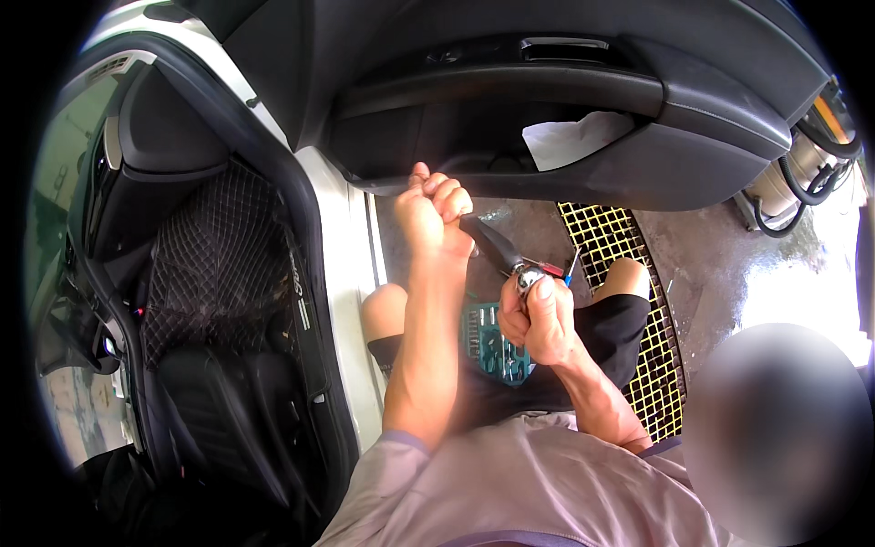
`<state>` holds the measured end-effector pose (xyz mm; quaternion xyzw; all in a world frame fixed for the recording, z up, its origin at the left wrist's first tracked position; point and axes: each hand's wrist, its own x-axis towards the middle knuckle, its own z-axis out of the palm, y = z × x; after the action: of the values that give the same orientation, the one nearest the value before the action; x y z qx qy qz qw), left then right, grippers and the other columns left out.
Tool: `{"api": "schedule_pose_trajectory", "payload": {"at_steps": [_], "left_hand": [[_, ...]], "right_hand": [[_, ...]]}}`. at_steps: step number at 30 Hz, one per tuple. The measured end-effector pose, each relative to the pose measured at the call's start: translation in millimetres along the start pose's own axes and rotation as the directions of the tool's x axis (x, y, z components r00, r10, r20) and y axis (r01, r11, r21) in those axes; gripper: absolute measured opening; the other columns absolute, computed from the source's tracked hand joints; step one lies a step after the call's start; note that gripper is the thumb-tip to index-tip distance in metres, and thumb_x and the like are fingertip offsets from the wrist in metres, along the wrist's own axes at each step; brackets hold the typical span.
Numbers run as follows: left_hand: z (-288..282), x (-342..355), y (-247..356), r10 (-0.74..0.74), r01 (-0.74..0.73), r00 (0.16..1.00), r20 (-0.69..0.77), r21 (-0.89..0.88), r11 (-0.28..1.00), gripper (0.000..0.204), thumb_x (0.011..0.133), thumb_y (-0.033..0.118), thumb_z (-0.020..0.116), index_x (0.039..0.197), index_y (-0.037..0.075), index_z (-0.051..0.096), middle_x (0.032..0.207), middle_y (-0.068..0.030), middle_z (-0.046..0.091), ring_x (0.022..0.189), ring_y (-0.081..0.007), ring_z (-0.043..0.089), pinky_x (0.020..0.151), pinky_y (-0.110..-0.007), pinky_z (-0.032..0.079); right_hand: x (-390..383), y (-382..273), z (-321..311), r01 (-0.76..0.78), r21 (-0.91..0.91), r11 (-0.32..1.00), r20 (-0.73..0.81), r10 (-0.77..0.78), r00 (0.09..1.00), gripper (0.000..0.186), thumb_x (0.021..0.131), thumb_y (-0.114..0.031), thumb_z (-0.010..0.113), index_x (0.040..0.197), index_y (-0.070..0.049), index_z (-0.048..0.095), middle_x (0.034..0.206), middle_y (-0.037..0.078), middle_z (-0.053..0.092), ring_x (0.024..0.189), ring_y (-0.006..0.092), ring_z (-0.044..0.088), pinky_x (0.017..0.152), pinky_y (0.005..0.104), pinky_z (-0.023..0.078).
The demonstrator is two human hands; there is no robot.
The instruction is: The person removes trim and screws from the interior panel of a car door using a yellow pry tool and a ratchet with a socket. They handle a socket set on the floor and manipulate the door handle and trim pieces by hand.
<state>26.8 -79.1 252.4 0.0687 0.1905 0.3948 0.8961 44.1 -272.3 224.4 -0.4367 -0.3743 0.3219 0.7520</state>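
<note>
My left hand (436,211) is closed, thumb side up, just below the lower edge of the car's black door panel (693,169). What its fingers hold, if anything, is hidden. My right hand (545,326) is wrapped around the round chrome head of what looks like a ratchet wrench (493,241). Its black handle slants up and left to my left wrist, where its end is out of sight. Beyond my right hand are a red-handled tool (550,269) and a blue-handled tool (572,264). Below, between my legs, lies a teal tool case (486,339) with several sockets.
The door stands open across the front, with a white paper (579,139) in its pocket. At left are the white door sill (339,228) and a black quilted seat (219,255). Yellow floor grating (661,356) runs at right. A metal canister with black hoses (791,178) stands farther right.
</note>
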Motion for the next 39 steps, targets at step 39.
{"api": "schedule_pose_trajectory", "payload": {"at_steps": [39], "left_hand": [[309.1, 21.2, -28.8, -0.240, 0.031, 0.732, 0.638, 0.320, 0.947, 0.019, 0.105, 0.017, 0.053, 0.106, -0.001, 0.061, 0.096, -0.0115, 0.071, 0.086, -0.0217, 0.071, 0.073, -0.032, 0.060]], "right_hand": [[169.4, -303.5, 35.5, 0.007, -0.961, 0.277, -0.125, -0.457, 0.881, 0.033, 0.087, -0.022, 0.056, 0.091, 0.010, 0.065, 0.059, 0.018, 0.055, 0.053, 0.0187, 0.053, 0.055, 0.0373, 0.045]]}}
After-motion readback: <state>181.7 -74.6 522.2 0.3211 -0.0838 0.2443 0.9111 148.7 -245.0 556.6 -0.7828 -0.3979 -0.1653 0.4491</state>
